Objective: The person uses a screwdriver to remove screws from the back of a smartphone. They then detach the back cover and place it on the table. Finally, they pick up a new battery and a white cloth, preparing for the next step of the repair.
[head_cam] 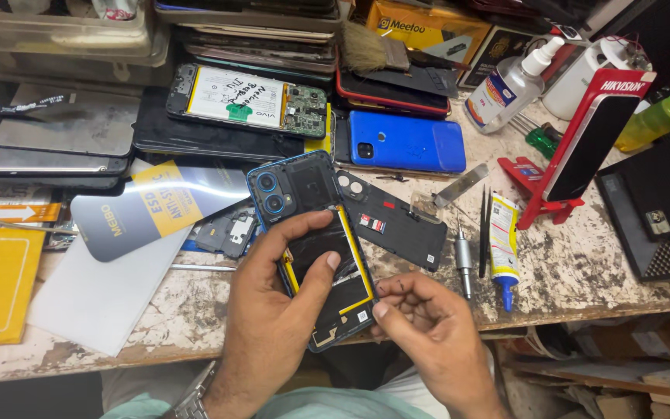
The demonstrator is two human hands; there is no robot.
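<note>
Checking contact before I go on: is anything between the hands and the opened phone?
Nothing visible. The left hand grips the opened phone directly, thumb on its dark inner face. The right hand fingertips touch its lower right edge. The loose black panel lies beside it.

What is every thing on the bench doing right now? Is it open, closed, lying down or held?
Opened phone: back off, held over the bench edge.
Left hand: gripping that phone, thumb on its dark inside.
Right hand: fingers curled, touching the phone's lower corner.
Blue phone: closed, lying face down.
Phone with white battery: open, lying flat.
Glue tube: capped, lying down.
Spray bottle: upright.
</note>
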